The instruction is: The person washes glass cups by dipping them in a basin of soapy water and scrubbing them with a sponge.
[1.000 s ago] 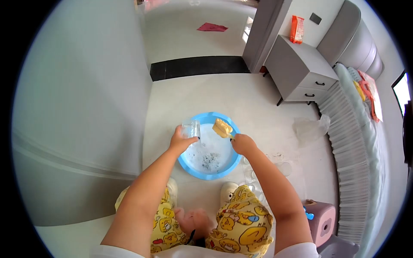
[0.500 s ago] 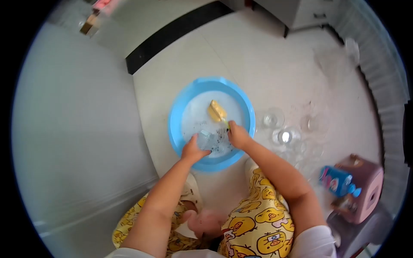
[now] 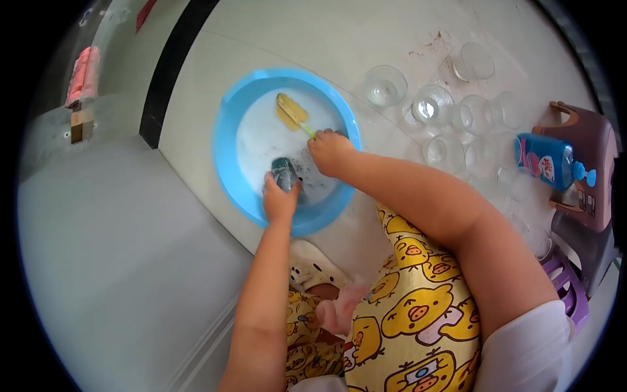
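A light-blue basin (image 3: 223, 157) of sudsy water stands on the floor in front of my feet. Inside it, my left hand (image 3: 281, 200) has its fingers around a glass cup (image 3: 284, 172), which looks dark and glossy and is tilted over the suds. My right hand (image 3: 332, 154) grips the green handle of a sponge brush (image 3: 291, 112) near the basin's right side. The brush's yellow sponge head points away from me over the foam, apart from the cup. Part of the handle is hidden in my fist.
Several clear glass cups (image 3: 385, 86) stand or lie on the tiles right of the basin. Beyond them, a blue dish soap bottle (image 3: 547, 161) rests by a brownish-pink stool (image 3: 591, 140). A pale grey panel (image 3: 130, 261) rises on the left, by a black floor strip (image 3: 171, 72).
The view has swung toward the right, bringing the glass cups and the soap bottle closer into view. The cup in my left hand now looks darker and more upright. Both grips stay.
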`<state>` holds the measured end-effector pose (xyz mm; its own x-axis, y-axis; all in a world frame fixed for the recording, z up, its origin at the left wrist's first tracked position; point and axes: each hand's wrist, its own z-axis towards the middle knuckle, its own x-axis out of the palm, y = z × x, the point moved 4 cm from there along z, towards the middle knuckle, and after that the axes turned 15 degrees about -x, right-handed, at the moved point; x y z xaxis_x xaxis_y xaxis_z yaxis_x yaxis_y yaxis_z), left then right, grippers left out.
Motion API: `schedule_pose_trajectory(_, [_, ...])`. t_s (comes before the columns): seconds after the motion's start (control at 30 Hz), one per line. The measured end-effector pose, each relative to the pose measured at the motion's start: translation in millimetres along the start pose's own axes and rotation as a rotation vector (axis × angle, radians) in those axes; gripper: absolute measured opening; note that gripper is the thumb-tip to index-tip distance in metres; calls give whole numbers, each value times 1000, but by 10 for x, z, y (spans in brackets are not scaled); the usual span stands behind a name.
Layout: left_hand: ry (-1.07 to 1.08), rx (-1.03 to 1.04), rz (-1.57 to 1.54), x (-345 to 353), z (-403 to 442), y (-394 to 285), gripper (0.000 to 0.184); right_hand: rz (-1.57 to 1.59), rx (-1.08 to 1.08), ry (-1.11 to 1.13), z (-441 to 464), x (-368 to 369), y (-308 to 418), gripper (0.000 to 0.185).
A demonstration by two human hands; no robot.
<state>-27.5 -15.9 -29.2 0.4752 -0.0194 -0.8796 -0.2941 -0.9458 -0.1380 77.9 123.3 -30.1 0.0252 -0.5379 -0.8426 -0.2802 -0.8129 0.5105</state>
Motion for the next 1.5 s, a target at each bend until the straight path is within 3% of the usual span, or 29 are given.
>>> schedule_pose_trajectory(0.07, [-19, 196, -10, 6, -45, -54, 79, 29, 5, -1, -7, -29, -3, 19])
schedule_pose_trajectory(0.1, [-6, 193, 0, 2, -77, -68, 79, 42, 12, 7, -11, -10, -13, 19])
schedule_pose_trajectory(0.17, [16, 333, 384, 65, -141, -142, 70, 17, -49, 3, 2, 5, -9, 19])
schedule_pose_trajectory(0.3, [0, 420, 373, 121, -71, -131, 60, 26, -30, 8, 16, 16, -12, 19])
schedule_pose_trajectory(0.37, [52, 114, 93, 130, 176, 44, 47, -22, -102, 80, 23, 0, -1, 20])
schedule_pose_trajectory(0.4, [61, 114, 102, 142, 242, 64, 47, -12, -95, 84, 11, -21, 5, 20])
schedule_pose_trajectory(0.47, [287, -345, -528, 243, 361, 266, 36, 7, -76, 111, -14, -59, 12, 17])
schedule_pose_trajectory(0.5, [292, -346, -522, 260, 349, 238, 36, 12, -71, 114, -12, -73, 3, 17])
schedule_pose_trajectory(0.57, [29, 145, 183, 220, 270, 55, 30, 29, -87, 152, -16, -83, 16, 17])
schedule_pose_trajectory(0.7, [-13, 328, 315, 304, 60, -69, 30, 15, -87, 167, -7, -68, 22, 17])
schedule_pose_trajectory(0.83, [7, 320, 347, 311, 175, -60, 30, 5, -97, 166, -66, -173, 31, 18])
schedule_pose_trajectory(0.9, [106, 163, 111, 313, 288, 32, 41, 8, -114, 181, -99, -204, 38, 18])
schedule_pose_trajectory(0.93, [257, -163, -281, 352, 235, 68, 35, 12, -125, 189, -91, -199, 37, 18])
schedule_pose_trajectory(0.97, [259, -165, -278, 339, 229, 76, 35, 15, -137, 197, -82, -196, 43, 18])
schedule_pose_trajectory(1.07, [205, -68, -57, 278, 197, 67, 29, 46, -90, 151, -61, -173, 32, 19])
schedule_pose_trajectory(1.13, [11, 286, 317, 185, 71, -83, 24, 46, -84, 163, -32, -154, 32, 19])
schedule_pose_trajectory(1.27, [17, 292, 268, 208, 118, -53, 32, 40, -84, 222, -56, -195, 42, 20])
schedule_pose_trajectory(1.37, [56, 179, 319, 307, 203, 36, 38, 51, -76, 195, -48, -171, 34, 20])
schedule_pose_trajectory(1.47, [2, 198, 339, 216, 116, -37, 38, 46, -52, 149, -34, -141, 26, 18])
schedule_pose_trajectory(1.5, [48, 311, 328, 180, 135, -60, 36, 44, -52, 148, -45, -178, 30, 18])
